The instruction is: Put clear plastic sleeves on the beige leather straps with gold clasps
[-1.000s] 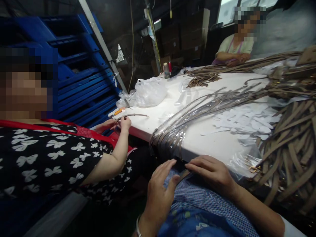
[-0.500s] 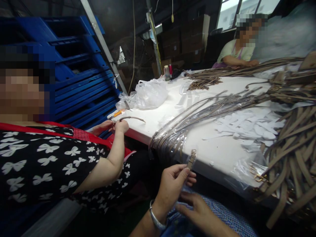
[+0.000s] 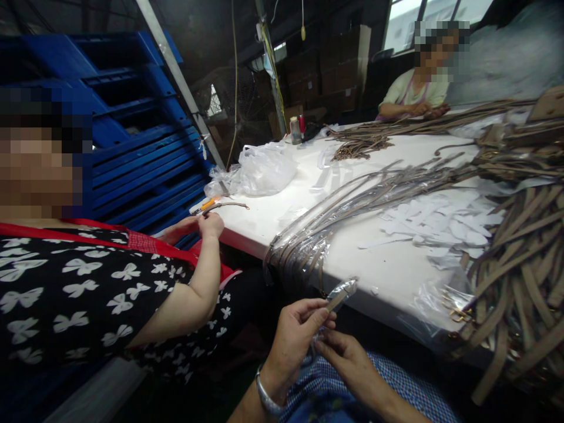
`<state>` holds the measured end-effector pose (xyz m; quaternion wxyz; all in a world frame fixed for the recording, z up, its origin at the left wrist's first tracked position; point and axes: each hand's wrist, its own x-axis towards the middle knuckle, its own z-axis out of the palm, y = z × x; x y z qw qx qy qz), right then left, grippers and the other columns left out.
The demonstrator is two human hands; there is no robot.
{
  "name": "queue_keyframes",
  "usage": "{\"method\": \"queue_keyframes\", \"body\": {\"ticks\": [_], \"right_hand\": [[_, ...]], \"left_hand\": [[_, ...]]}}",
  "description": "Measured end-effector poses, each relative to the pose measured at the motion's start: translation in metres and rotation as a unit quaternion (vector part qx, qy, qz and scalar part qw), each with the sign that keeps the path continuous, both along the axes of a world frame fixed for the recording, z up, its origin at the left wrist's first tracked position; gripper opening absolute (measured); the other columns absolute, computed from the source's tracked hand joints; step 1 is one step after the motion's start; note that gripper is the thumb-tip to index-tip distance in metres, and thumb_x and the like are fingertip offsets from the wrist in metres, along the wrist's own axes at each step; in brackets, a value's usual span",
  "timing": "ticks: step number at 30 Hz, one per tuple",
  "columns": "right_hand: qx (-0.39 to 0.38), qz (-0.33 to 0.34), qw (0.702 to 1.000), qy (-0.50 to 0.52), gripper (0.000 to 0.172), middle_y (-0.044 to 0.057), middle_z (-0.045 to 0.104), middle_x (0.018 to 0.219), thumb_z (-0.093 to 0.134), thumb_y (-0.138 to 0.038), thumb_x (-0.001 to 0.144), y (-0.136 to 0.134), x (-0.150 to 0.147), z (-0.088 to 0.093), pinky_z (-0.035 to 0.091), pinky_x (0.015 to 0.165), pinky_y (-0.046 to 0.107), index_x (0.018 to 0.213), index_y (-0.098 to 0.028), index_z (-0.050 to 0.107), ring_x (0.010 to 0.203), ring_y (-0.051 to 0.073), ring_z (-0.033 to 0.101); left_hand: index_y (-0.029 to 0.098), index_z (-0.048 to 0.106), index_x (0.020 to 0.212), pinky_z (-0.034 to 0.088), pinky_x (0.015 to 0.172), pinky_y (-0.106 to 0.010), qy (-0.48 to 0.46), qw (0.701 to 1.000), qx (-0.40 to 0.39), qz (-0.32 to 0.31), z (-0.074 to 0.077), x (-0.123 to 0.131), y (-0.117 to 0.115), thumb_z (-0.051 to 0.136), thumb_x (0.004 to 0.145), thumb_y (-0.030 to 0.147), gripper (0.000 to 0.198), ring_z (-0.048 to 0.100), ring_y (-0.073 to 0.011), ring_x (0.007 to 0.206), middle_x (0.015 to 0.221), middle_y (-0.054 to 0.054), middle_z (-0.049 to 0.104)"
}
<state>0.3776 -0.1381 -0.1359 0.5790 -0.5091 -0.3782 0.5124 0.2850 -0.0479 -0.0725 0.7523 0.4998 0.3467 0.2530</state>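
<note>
My left hand [image 3: 296, 332], with a silver bangle on the wrist, is closed on a taupe strap [image 3: 338, 298]. The strap's upper end sticks out past the fingers toward the table edge, and shiny clear plastic film covers it. Just below, my right hand [image 3: 346, 358] has thumb and fingers pinched together on the lower part of the same strap, close to the left palm. My lap, in blue checked cloth, lies beneath both hands. Several film-covered straps [image 3: 304, 241] hang over the table edge ahead of my hands.
The white table [image 3: 352, 258] bears white paper scraps [image 3: 440, 220], a plastic bag [image 3: 267, 170] and a large pile of taupe straps [image 3: 520, 264] at right. A co-worker [image 3: 176, 282] at left handles a strap; another person [image 3: 416, 97] sits across. Blue pallets [image 3: 145, 170] stand behind.
My right hand has come up and closed on the strap's lower part. The strap's upper end has turned to the right and now shows glossy film. My left hand has shifted slightly left.
</note>
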Motion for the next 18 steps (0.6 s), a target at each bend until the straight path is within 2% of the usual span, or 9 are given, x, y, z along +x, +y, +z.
{"method": "queue_keyframes", "body": {"ticks": [4, 7, 10, 12, 15, 18], "right_hand": [[-0.016, -0.077, 0.997, -0.011, 0.048, 0.010, 0.066, 0.123, 0.063, -0.052, 0.083, -0.001, 0.018, 0.011, 0.034, 0.109, 0.049, 0.120, -0.021, 0.066, 0.119, 0.031, 0.055], [-0.023, -0.125, 0.992, 0.016, 0.050, 0.012, 0.066, 0.123, 0.062, -0.055, 0.083, 0.003, 0.032, 0.026, 0.037, 0.107, 0.050, 0.117, -0.019, 0.068, 0.120, 0.032, 0.055], [-0.032, -0.128, 0.991, 0.038, 0.048, 0.012, 0.070, 0.115, 0.065, -0.055, 0.080, 0.008, 0.036, 0.041, 0.043, 0.102, 0.050, 0.110, -0.018, 0.071, 0.112, 0.032, 0.061], [-0.037, -0.123, 0.991, 0.032, 0.048, 0.012, 0.072, 0.112, 0.066, -0.056, 0.078, 0.010, 0.034, 0.045, 0.042, 0.102, 0.051, 0.106, -0.018, 0.074, 0.109, 0.032, 0.062], [-0.020, -0.102, 0.994, 0.018, 0.048, 0.013, 0.068, 0.121, 0.064, -0.058, 0.079, 0.011, 0.029, 0.045, 0.036, 0.107, 0.051, 0.102, -0.018, 0.076, 0.117, 0.033, 0.057], [-0.016, -0.076, 0.997, 0.023, 0.048, 0.013, 0.058, 0.135, 0.062, -0.059, 0.080, 0.011, 0.030, 0.043, 0.037, 0.106, 0.052, 0.103, -0.019, 0.075, 0.123, 0.034, 0.052]], "left_hand": [[0.010, 0.071, 0.097, 0.052, 0.075, -0.028, -0.009, 1.000, 0.009, 0.027, 0.000, -0.002, 0.000, 0.077, 0.074, 0.034, 0.034, 0.069, -0.0192, 0.077, 0.088, -0.013, 0.075], [0.010, 0.073, 0.096, 0.052, 0.074, -0.028, 0.008, 1.000, 0.025, 0.000, -0.001, -0.002, -0.005, 0.075, 0.076, 0.035, 0.032, 0.068, -0.0192, 0.076, 0.089, -0.013, 0.074], [0.009, 0.072, 0.096, 0.049, 0.063, -0.024, 0.031, 0.999, 0.030, -0.020, -0.004, 0.000, -0.011, 0.074, 0.077, 0.036, 0.033, 0.066, -0.0184, 0.073, 0.084, -0.012, 0.073], [0.010, 0.071, 0.097, 0.046, 0.057, -0.020, 0.032, 0.999, 0.033, -0.015, -0.006, 0.002, -0.013, 0.074, 0.077, 0.036, 0.033, 0.065, -0.0166, 0.070, 0.081, -0.010, 0.072], [0.010, 0.069, 0.098, 0.043, 0.055, -0.018, 0.022, 0.999, 0.042, -0.002, -0.009, 0.005, -0.013, 0.073, 0.078, 0.036, 0.033, 0.062, -0.0137, 0.068, 0.076, -0.007, 0.070], [0.011, 0.067, 0.100, 0.043, 0.056, -0.018, 0.018, 0.999, 0.035, 0.004, -0.012, 0.007, -0.013, 0.075, 0.076, 0.037, 0.037, 0.061, -0.0134, 0.067, 0.074, -0.005, 0.069]]}}
